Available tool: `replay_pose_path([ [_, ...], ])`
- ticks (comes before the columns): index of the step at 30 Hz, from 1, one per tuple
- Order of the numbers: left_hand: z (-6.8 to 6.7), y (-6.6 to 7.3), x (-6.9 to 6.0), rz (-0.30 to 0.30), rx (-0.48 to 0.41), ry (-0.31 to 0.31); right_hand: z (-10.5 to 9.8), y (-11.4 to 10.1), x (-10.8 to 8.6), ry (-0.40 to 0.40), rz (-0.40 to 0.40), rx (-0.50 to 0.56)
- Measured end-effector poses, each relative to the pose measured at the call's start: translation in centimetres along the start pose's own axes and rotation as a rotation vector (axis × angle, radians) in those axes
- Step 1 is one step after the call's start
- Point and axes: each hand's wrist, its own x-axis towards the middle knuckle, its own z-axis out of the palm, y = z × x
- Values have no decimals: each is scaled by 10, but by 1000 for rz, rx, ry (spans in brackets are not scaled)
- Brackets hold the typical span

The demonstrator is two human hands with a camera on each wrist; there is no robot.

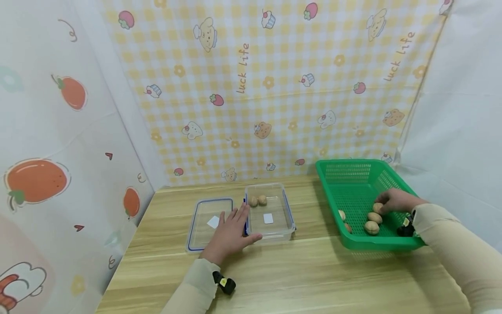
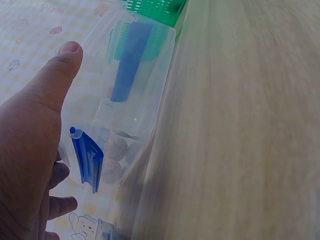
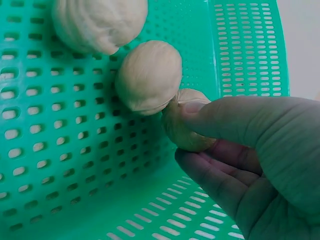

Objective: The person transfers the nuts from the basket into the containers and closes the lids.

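Note:
A walnut point(image 3: 187, 122) sits between the thumb and fingers of my right hand point(image 3: 250, 155), which pinches it inside the green basket point(image 1: 329, 205). Two more walnuts point(image 3: 150, 77) lie close by, the nearer one touching the pinched one. My left hand point(image 1: 231, 235) has its fingers extended at the left side of the clear plastic box point(image 1: 274, 235), by a blue latch point(image 2: 89, 160); whether it presses on the box I cannot tell. Two walnuts point(image 1: 257, 200) lie at the back of the box, and a white square label point(image 1: 268, 218) shows in it.
Left of the box, a clear lid point(image 1: 200, 226) with a blue seal lies flat, partly behind the left hand. More walnuts point(image 1: 342, 215) are along the basket's left wall. A patterned curtain point(image 1: 270, 104) hangs behind the wooden table point(image 1: 306, 279).

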Motion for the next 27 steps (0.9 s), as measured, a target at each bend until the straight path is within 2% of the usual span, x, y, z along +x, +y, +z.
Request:
replay_pose_path([
  [9,3,-3,1,-1,19,9,-19,-21,12,69,-29,-43],
  [19,2,-1,0,3,18,11,-33,-58,33,113,-63,-26],
  [27,1,1,0,7,30,18,-41,-93,52,140,-58,6],
])
